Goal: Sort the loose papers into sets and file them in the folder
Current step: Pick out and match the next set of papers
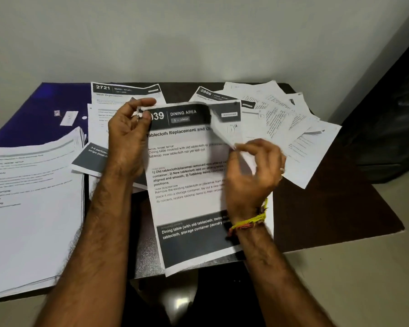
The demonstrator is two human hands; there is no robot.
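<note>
A printed set headed "DINING AREA" (pixel 187 166) lies in the middle of the dark table (pixel 335 208). My left hand (pixel 128 135) pinches its top left corner, where a small clip or staple shows. My right hand (pixel 253 175) pinches the top sheet's right corner and folds it over and down. The blue folder (pixel 43 112) lies open at the back left. A thick stack of papers (pixel 31 208) rests on it at the left. Loose sheets (pixel 290 128) fan out at the back right.
More sheets headed "2721" (pixel 125 93) lie behind my left hand, and a sheet with a dark band (pixel 90 159) lies under my left wrist. A dark bag or chair (pixel 392 128) stands to the right of the table. The wall runs right behind the table.
</note>
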